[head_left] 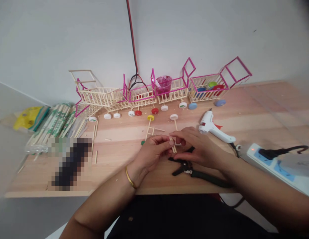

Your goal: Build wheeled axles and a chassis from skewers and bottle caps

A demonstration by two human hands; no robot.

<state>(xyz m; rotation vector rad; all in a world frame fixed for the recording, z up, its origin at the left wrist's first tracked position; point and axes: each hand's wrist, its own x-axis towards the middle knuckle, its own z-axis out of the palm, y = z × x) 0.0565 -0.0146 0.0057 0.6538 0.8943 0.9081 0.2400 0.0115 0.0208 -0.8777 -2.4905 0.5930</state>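
Two short wooden sticks [173,146] lie side by side, pinched between the thumb and fingers of my left hand [153,151]. My right hand [200,146] reaches around them from the other side, its index fingertip by their top end and its thumb by their lower end. Beneath my right hand are dark-green-handled cutters [209,178], their jaws partly covered. Just behind my hands stands a small stick frame [151,131] with a yellow bottle-cap wheel [150,118] and a green cap [143,143]. A white cap wheel [174,117] on a stick is partly hidden by my right hand.
Several stick carts with cap wheels, including a pink-edged cart [207,96], line the wall. A white glue gun [206,121] and a power strip [271,162] lie at right. Packed sticks [54,122] and a blurred-out dark object [72,164] are at left.
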